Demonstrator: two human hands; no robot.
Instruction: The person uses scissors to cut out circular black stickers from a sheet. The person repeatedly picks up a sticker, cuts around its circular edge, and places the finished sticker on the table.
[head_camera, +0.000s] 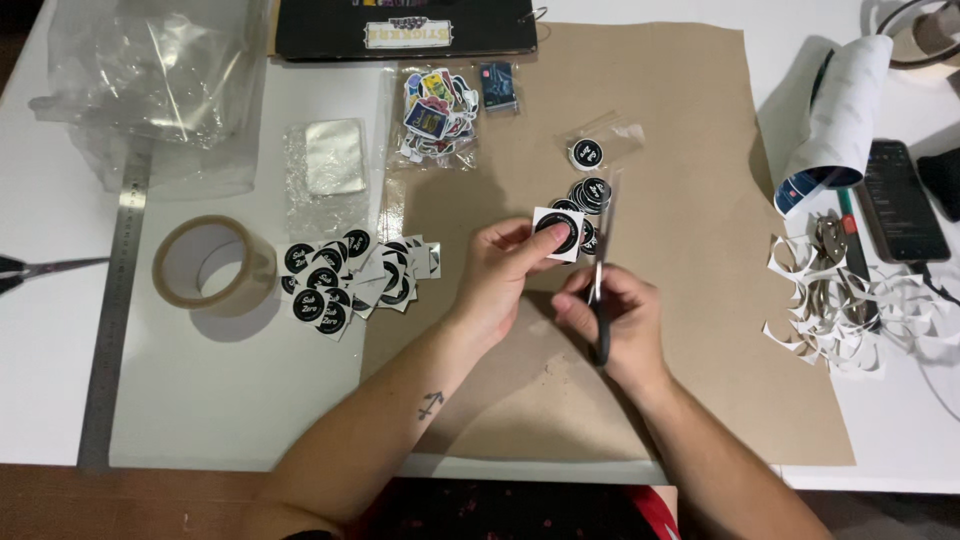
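My left hand (505, 270) pinches a small white square with a round black sticker (556, 233) on it, held above the brown paper sheet (690, 200). My right hand (615, 320) grips a pair of scissors (603, 262), blades pointing up beside the sticker's right edge. Just behind the held sticker lies a small pile of cut round black stickers (588, 195). One more round sticker sits in a small clear bag (597, 148).
A heap of uncut black stickers (350, 275) lies left of my hands, beside a tape roll (212, 265) and a steel ruler (115, 300). Colourful stickers in a bag (437, 112) sit at the back. White paper scraps (850, 300), a phone (903, 200) and a paper roll (838, 115) are at right.
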